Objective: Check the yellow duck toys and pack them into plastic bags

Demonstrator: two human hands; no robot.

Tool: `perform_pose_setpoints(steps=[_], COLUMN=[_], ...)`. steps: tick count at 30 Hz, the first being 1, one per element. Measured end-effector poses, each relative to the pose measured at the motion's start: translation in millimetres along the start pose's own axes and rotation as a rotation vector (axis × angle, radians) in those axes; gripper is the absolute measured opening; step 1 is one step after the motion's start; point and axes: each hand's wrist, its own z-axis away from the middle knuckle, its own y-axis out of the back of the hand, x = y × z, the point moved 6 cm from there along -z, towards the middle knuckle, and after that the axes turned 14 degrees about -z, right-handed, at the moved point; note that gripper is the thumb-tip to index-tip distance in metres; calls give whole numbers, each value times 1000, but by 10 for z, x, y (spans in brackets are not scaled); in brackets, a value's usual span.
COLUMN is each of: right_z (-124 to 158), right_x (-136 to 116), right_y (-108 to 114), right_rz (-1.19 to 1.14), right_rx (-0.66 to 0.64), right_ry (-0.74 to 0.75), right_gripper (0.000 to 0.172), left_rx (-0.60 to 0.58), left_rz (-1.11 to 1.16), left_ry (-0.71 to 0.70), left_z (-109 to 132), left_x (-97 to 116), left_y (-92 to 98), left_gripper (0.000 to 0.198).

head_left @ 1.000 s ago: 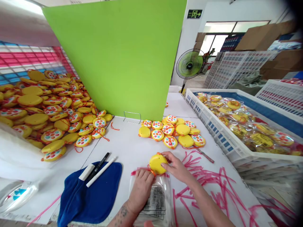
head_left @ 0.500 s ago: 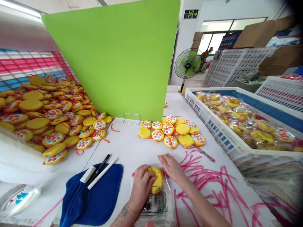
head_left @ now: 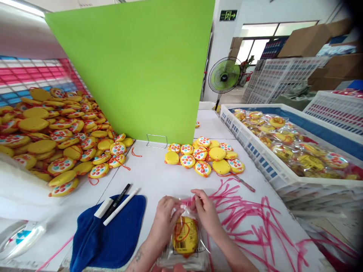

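Inside a clear plastic bag (head_left: 200, 247) with dark print lies a yellow toy (head_left: 190, 235) with a red-orange cord, low in the middle of the view. Further bags seem to lie beneath it. My left hand (head_left: 166, 215) is at the bag's upper left edge, fingers closed on it. At the upper right, my right hand (head_left: 206, 211) pinches the bag's mouth, its index finger lifted. A pink strip (head_left: 186, 201) runs along the mouth between both hands.
Several yellow toys (head_left: 187, 161) lie ahead, beside a green panel (head_left: 127, 71). A large heap (head_left: 61, 165) sits left. Pink strips (head_left: 244, 215) and a slim cutter-like tool (head_left: 245, 184) lie right, near a crate (head_left: 255, 153) of bagged toys. Pens (head_left: 121, 207) rest on blue cloth (head_left: 124, 241).
The yellow toy has gone from under my left hand down into the bag. My right hand has come in to the bag's mouth and closed on it.
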Motion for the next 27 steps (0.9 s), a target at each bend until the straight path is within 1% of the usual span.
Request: perform_pose_setpoints(steps=[2,3,4,6,7,9,10,13,15,17,20,22,24,25,26,27], right_z=[42,63,81,106,109,96,83,49,49,64,101,122,115,91,49,-15], right_x=[-48,-79,-109,-155,-168,-191,-213,-352,-473,-580,-705,-747,-745,-723,-685,-623], right_y=[14,20,25,35,41,62,76,77,0,-120,-309,-412,-466,-462,-428,-352], right_rz=[-109,-136,-149,-160,-154,-103,-52,177,329,436,537,575,561,517,438,307], right_rx=[33,48,61,84,91,103,108,95,28,-65,-192,-253,-268,-251,-217,-157], right_ry=[5,23,45,79,89,118,153,345,485,575,648,677,670,641,586,495], right_gripper=[27,26,26,25,25,24,24,27,31,35,44,46,46,45,43,38], left_rx=[122,150,147,63,3,-104,-132,-145,-155,-169,-154,-142,-134,-136,-148,-164], left_rz=[69,134,223,450,563,717,755,774,759,707,536,387,267,235,224,236], left_ry=[103,180,263,390,422,444,448,474,466,401,234,152,112,99,90,91], left_z=[37,56,73,95,98,95,91,75,54,19,-37,-54,-59,-60,-60,-59], left_x=[-124,-206,-288,-395,-408,-383,-363,-317,-271,-198,-62,14,63,80,90,87], left_y=[81,85,58,-66,-138,-249,-276,-282,-266,-237,-171,-138,-115,-108,-110,-119], left_gripper=[20,28,36,50,52,45,39,33,31,27,22,22,22,22,23,24])
